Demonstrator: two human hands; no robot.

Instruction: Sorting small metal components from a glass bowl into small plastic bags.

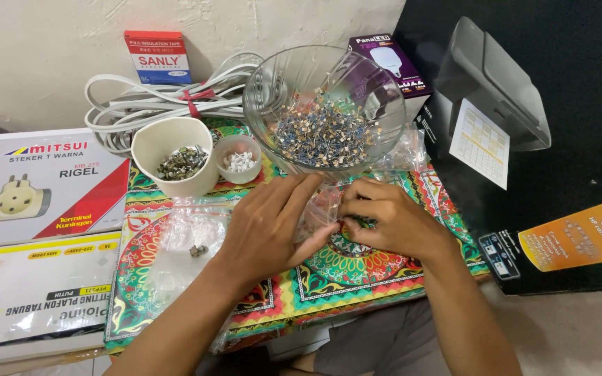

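On the brightly patterned bench (357, 278), both hands pinch a small clear plastic bag (322, 209) between them, left hand (269, 226) and right hand (384, 219) equally close, just near of the clear glass bowl of small components (323, 111).

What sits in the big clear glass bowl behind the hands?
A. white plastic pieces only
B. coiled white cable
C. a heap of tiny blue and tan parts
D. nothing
C: the glass bowl holds a heap of tiny blue and tan parts; the coiled white cable lies on the table behind the cups instead.
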